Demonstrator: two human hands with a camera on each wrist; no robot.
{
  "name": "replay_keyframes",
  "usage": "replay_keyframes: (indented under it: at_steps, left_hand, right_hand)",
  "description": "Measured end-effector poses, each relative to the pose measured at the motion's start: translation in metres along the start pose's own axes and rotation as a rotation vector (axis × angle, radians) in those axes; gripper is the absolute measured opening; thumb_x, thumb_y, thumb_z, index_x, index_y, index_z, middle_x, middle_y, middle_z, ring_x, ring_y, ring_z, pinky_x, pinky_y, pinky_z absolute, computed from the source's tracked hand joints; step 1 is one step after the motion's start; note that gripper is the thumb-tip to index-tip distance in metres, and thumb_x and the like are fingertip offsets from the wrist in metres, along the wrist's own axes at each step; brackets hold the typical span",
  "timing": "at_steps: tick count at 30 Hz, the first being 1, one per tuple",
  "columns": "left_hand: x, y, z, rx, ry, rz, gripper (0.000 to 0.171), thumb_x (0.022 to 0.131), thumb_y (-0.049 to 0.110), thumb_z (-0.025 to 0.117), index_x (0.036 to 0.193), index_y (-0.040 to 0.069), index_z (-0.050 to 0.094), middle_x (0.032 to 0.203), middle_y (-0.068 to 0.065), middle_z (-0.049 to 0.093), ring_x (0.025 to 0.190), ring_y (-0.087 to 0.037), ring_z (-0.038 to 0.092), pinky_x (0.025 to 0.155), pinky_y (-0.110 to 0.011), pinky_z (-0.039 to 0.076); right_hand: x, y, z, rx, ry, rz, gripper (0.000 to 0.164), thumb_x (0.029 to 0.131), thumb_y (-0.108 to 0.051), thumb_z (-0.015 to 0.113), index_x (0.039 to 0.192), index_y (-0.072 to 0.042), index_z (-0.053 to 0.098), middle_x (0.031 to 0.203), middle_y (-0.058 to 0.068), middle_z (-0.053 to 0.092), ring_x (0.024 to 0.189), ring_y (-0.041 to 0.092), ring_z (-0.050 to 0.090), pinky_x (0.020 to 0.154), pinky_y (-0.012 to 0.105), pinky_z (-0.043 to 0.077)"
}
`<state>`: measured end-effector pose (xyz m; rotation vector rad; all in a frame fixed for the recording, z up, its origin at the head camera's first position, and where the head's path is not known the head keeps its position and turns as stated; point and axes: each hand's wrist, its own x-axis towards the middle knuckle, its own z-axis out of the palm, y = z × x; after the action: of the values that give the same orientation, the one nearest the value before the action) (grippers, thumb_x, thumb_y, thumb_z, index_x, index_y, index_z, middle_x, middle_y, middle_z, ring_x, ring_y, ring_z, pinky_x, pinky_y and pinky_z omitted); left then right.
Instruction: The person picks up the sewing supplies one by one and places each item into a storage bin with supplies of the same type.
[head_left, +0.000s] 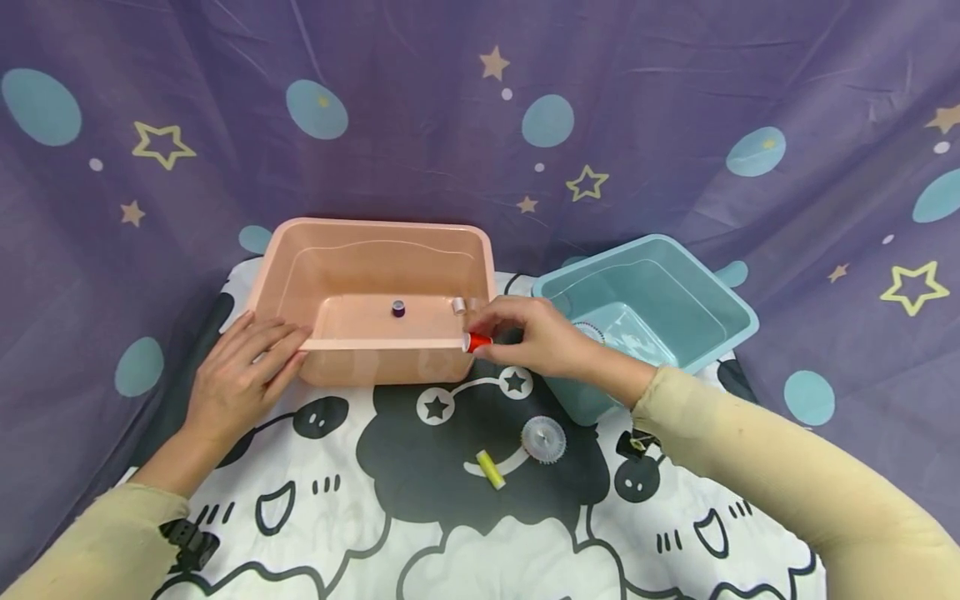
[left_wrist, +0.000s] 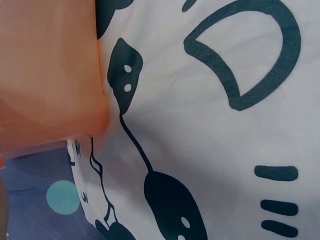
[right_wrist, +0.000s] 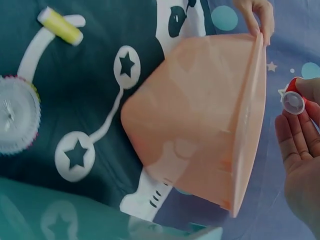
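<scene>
My right hand (head_left: 536, 337) pinches a red thread spool (head_left: 477, 342) by the near right corner of the peach basin (head_left: 390, 343). In the right wrist view the red spool (right_wrist: 293, 96) shows its pale round end, between thumb and fingers. My left hand (head_left: 243, 375) rests on the basin's near left rim, fingers laid over the edge. Inside the basin lie a dark purple spool (head_left: 398, 309) and a white spool (head_left: 459, 306). On the cloth in front are a yellow spool (head_left: 491, 470) and a clear round pin wheel (head_left: 543, 439).
A teal basin (head_left: 720, 337) stands at the right, partly behind my right forearm, with another round pin wheel (head_left: 590, 332) in it. A purple patterned curtain (head_left: 420, 108) hangs behind both basins. The table wears a black and white printed cloth (head_left: 337, 517).
</scene>
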<state>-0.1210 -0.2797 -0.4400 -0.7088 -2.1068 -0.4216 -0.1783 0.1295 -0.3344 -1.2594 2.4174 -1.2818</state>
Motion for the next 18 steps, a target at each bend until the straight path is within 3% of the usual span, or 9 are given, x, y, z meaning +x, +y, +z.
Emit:
replay_keyframes:
  at_steps: [8,18]
  left_hand:
    - [-0.003,-0.002,0.000,0.005,-0.015,-0.010,0.039,0.111,0.034,0.058,0.126,0.004,0.078,0.113,-0.020,0.078,0.110,-0.047,0.071,0.115,-0.065,0.045]
    - [-0.003,-0.001,-0.001,0.016,-0.026,-0.010,0.039,0.111,0.034,0.057,0.127,0.004,0.077,0.113,-0.020,0.078,0.109,-0.047,0.072,0.115,-0.065,0.046]
  right_hand:
    - [0.034,-0.002,-0.016,-0.060,-0.056,0.000,0.028,0.091,-0.003,0.083,0.119,-0.002,0.077,0.109,0.004,0.078,0.096,0.014,0.073,0.092,0.032,0.063]
    - [0.084,-0.001,-0.023,-0.161,-0.156,0.024,0.025,0.094,-0.006,0.081,0.119,-0.004,0.077,0.106,0.003,0.078,0.094,0.015,0.073,0.093,0.035,0.063]
